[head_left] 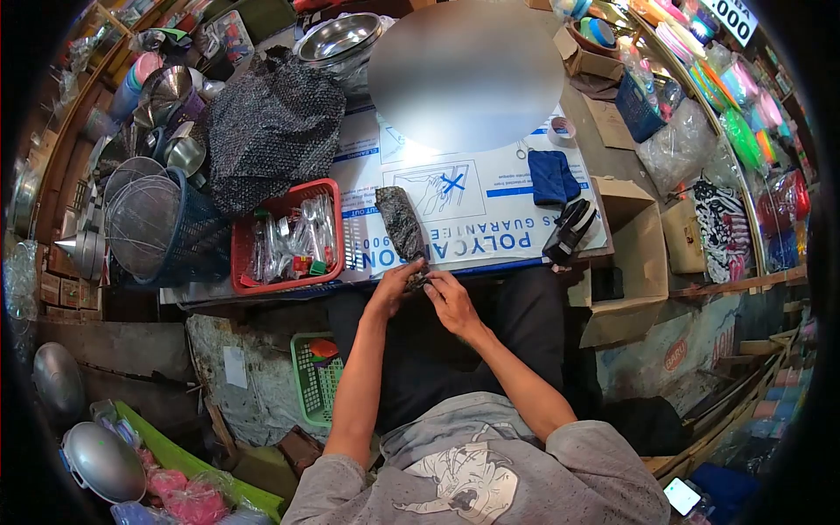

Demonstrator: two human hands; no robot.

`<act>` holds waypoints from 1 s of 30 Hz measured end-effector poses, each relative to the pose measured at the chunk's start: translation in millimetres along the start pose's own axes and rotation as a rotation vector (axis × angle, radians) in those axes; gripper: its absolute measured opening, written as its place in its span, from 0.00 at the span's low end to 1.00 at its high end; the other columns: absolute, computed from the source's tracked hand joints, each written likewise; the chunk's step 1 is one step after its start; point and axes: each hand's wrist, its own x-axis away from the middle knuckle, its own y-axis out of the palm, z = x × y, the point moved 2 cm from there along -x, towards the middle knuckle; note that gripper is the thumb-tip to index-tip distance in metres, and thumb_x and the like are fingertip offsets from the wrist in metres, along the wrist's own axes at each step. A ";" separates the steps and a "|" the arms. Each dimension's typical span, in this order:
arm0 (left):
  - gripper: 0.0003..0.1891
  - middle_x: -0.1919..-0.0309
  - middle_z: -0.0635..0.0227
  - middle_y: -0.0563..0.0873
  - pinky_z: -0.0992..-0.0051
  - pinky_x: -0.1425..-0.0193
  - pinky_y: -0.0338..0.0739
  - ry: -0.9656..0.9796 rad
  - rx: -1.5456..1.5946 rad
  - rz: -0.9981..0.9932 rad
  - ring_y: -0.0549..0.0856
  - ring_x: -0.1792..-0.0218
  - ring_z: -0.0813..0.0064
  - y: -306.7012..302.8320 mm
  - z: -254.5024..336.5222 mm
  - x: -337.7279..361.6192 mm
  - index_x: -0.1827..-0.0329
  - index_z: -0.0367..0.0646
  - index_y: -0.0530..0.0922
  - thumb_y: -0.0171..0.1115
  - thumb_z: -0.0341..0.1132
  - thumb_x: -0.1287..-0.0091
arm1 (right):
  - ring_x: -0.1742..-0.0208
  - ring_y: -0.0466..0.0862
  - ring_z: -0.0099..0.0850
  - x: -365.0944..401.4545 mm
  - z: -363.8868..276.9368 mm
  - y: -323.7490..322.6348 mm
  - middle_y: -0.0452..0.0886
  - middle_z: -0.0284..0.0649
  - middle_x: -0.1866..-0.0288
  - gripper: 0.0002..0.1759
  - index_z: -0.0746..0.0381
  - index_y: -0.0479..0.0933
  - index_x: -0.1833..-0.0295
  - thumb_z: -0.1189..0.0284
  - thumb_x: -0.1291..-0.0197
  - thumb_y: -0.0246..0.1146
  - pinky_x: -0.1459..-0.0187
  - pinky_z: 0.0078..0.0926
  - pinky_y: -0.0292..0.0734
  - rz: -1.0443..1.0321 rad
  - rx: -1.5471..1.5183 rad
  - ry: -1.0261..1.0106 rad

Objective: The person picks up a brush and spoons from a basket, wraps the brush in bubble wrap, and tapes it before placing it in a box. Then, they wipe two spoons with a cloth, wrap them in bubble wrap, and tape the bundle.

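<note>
A long, narrow bundle in crinkled black plastic [400, 220] lies over the front part of the printed table sheet [516, 199], its near end at the table edge. My left hand [398, 284] is closed around that near end. My right hand [453, 302] is closed beside it, fingertips pinching the dark gathered end of the same plastic. What is inside the wrapping does not show. Just left of the bundle stands a red basket [331, 254] with several metal utensils and small packaged items.
Dark mesh cloth [278, 131] and metal bowls [339, 39] sit at the back left. A blue basket [182, 232] holds wire strainers. On the right are a folded blue cloth [555, 178], a black strapped object [569, 232], a tape roll [562, 129] and an open cardboard box [626, 262].
</note>
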 end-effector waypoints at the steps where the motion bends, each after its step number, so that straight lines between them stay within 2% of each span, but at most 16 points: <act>1: 0.26 0.59 0.75 0.87 0.69 0.53 0.70 -0.018 0.031 0.009 0.82 0.58 0.77 2.4 0.6 3.1 0.45 0.47 0.89 0.72 0.61 0.28 | 0.40 0.86 0.54 0.3 0.3 2.7 0.83 0.55 0.38 0.15 0.73 0.83 0.44 0.70 0.21 0.63 0.39 0.42 0.81 -0.004 -0.001 0.000; 5: 0.22 0.63 0.79 0.82 0.74 0.57 0.75 -0.073 0.033 -0.018 0.78 0.64 0.82 -4.6 -12.5 -1.3 0.44 0.47 0.86 0.70 0.57 0.23 | 0.43 0.87 0.57 4.8 1.4 10.2 0.87 0.56 0.44 0.15 0.72 0.83 0.43 0.69 0.21 0.64 0.43 0.43 0.82 0.122 0.064 0.076; 9: 0.22 0.66 0.80 0.79 0.74 0.56 0.74 -0.061 0.109 -0.105 0.76 0.64 0.83 -1.3 -25.1 4.0 0.45 0.46 0.86 0.68 0.57 0.22 | 0.47 0.88 0.56 11.5 4.8 15.5 0.87 0.55 0.49 0.14 0.70 0.85 0.44 0.69 0.22 0.64 0.47 0.44 0.82 0.225 0.103 0.120; 12: 0.22 0.63 0.79 0.82 0.75 0.57 0.73 -0.051 0.116 -0.078 0.77 0.63 0.82 4.7 -29.7 11.6 0.45 0.45 0.86 0.67 0.56 0.20 | 0.50 0.88 0.55 11.2 7.8 17.7 0.87 0.55 0.51 0.15 0.69 0.86 0.41 0.70 0.23 0.66 0.48 0.46 0.82 0.220 0.094 0.129; 14: 0.20 0.55 0.74 0.86 0.76 0.52 0.78 -0.087 0.195 -0.005 0.81 0.59 0.79 10.0 -24.9 27.8 0.43 0.47 0.85 0.66 0.55 0.19 | 0.52 0.88 0.55 9.9 16.0 16.3 0.87 0.55 0.52 0.16 0.69 0.86 0.40 0.70 0.24 0.66 0.49 0.47 0.82 0.235 0.160 0.126; 15: 0.20 0.55 0.74 0.86 0.76 0.52 0.78 -0.086 0.202 -0.003 0.81 0.59 0.79 7.8 -32.0 26.2 0.43 0.47 0.85 0.66 0.55 0.19 | 0.53 0.88 0.55 7.8 19.3 14.6 0.86 0.55 0.54 0.16 0.68 0.86 0.39 0.70 0.24 0.66 0.49 0.47 0.82 0.253 0.221 0.119; 17: 0.17 0.45 0.69 0.88 0.74 0.46 0.83 0.131 0.383 -0.084 0.86 0.49 0.76 0.4 -47.6 18.5 0.38 0.47 0.83 0.67 0.48 0.19 | 0.52 0.88 0.54 1.8 24.5 9.3 0.86 0.56 0.54 0.16 0.68 0.86 0.39 0.70 0.24 0.66 0.49 0.46 0.82 0.219 0.194 0.156; 18: 0.17 0.45 0.69 0.88 0.74 0.46 0.83 0.133 0.385 -0.081 0.86 0.49 0.76 1.4 -50.8 18.8 0.38 0.47 0.83 0.67 0.48 0.19 | 0.52 0.88 0.53 -3.2 23.1 7.4 0.86 0.56 0.54 0.16 0.68 0.86 0.39 0.71 0.24 0.66 0.49 0.46 0.82 0.193 0.166 0.196; 20: 0.17 0.40 0.66 0.88 0.71 0.43 0.86 0.346 0.196 0.079 0.86 0.42 0.74 5.5 -54.8 18.6 0.34 0.44 0.81 0.69 0.40 0.20 | 0.54 0.90 0.51 -10.7 17.0 6.0 0.88 0.55 0.55 0.16 0.67 0.86 0.39 0.70 0.25 0.67 0.50 0.44 0.83 0.217 0.159 0.179; 21: 0.18 0.43 0.65 0.88 0.72 0.48 0.87 0.345 0.135 0.153 0.86 0.43 0.77 6.5 -54.5 16.9 0.35 0.40 0.82 0.72 0.35 0.22 | 0.58 0.91 0.46 -11.8 17.7 7.8 0.89 0.52 0.57 0.15 0.67 0.86 0.42 0.67 0.24 0.68 0.54 0.41 0.83 0.254 0.092 0.236; 22: 0.18 0.43 0.65 0.88 0.72 0.48 0.87 0.345 0.137 0.156 0.86 0.43 0.77 6.9 -57.2 12.9 0.35 0.40 0.82 0.72 0.35 0.22 | 0.62 0.92 0.41 -13.1 16.7 8.7 0.90 0.50 0.59 0.16 0.67 0.86 0.44 0.65 0.24 0.69 0.57 0.38 0.84 0.291 0.025 0.291; 23: 0.17 0.44 0.65 0.88 0.72 0.46 0.88 0.366 0.131 0.186 0.86 0.44 0.77 7.3 -56.6 9.2 0.35 0.38 0.82 0.71 0.35 0.22 | 0.63 0.93 0.38 -15.9 26.5 12.7 0.92 0.48 0.59 0.18 0.67 0.87 0.43 0.64 0.26 0.72 0.59 0.36 0.85 0.279 0.046 0.250; 24: 0.18 0.45 0.65 0.88 0.71 0.45 0.88 0.385 0.125 0.215 0.87 0.46 0.76 7.9 -57.0 6.2 0.35 0.37 0.83 0.70 0.36 0.21 | 0.63 0.93 0.38 -17.5 25.4 13.2 0.92 0.48 0.59 0.18 0.67 0.87 0.43 0.64 0.26 0.72 0.59 0.36 0.85 0.277 0.047 0.249; 26: 0.17 0.47 0.66 0.89 0.72 0.47 0.88 0.374 0.093 0.271 0.88 0.48 0.76 8.4 -59.4 1.3 0.36 0.36 0.84 0.70 0.36 0.21 | 0.55 0.92 0.51 -20.0 24.0 16.2 0.91 0.54 0.56 0.16 0.68 0.88 0.46 0.65 0.28 0.72 0.51 0.42 0.85 0.205 0.057 0.296; 28: 0.17 0.49 0.66 0.90 0.73 0.48 0.87 0.364 0.061 0.329 0.88 0.50 0.76 10.4 -56.8 -1.0 0.37 0.36 0.85 0.70 0.37 0.21 | 0.52 0.92 0.52 -21.6 28.9 21.6 0.91 0.54 0.54 0.16 0.68 0.88 0.47 0.65 0.29 0.72 0.48 0.42 0.85 0.229 0.103 0.234; 30: 0.12 0.55 0.66 0.92 0.76 0.55 0.84 0.446 0.066 0.455 0.88 0.59 0.79 12.8 -54.9 0.3 0.44 0.38 0.89 0.72 0.36 0.24 | 0.49 0.91 0.52 -20.8 27.4 24.7 0.91 0.55 0.53 0.16 0.68 0.89 0.48 0.65 0.29 0.73 0.46 0.43 0.85 0.252 0.151 0.177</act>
